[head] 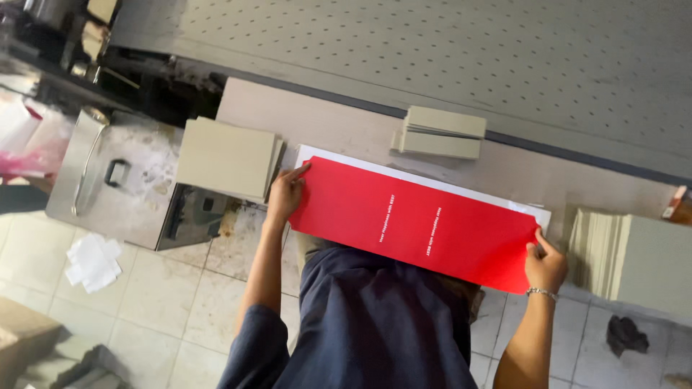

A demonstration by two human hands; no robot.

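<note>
Left hand (286,194) and right hand (544,264) each pinch one short end of the red sheet (418,223), its long axis running left-right over the bench (346,126).

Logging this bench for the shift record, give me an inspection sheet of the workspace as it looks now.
Surface: grey worktable, perforated panel behind.
Job's things: red sheet lying on a white sheet.
Clutter: grey board stacks.
Hands: left hand and right hand each grip an end of the red sheet.
Cables: nothing seen.
Surroundings: tiled floor, white paper scraps, dark rag, metal machine.
</note>
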